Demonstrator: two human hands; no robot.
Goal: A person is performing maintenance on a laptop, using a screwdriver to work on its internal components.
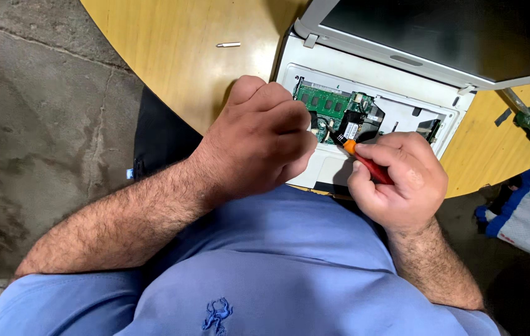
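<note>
Right hand [402,180] closed on the screwdriver [367,163]; shaft runs up-left from the grip, tip at the green board [321,102] in the open laptop [364,62]. Left hand [259,140] curled just left of the tip, nearer the board; probably bracing, fingertips hidden.

Both bare forearms rise from the lower corners toward mid-frame. The left hand [259,140] sits centre, knuckles up, fingers curled downward and thumb tucked under. The right hand [402,180], right of centre, is closed in a loose fist, thumb and forefinger pinched together.
</note>
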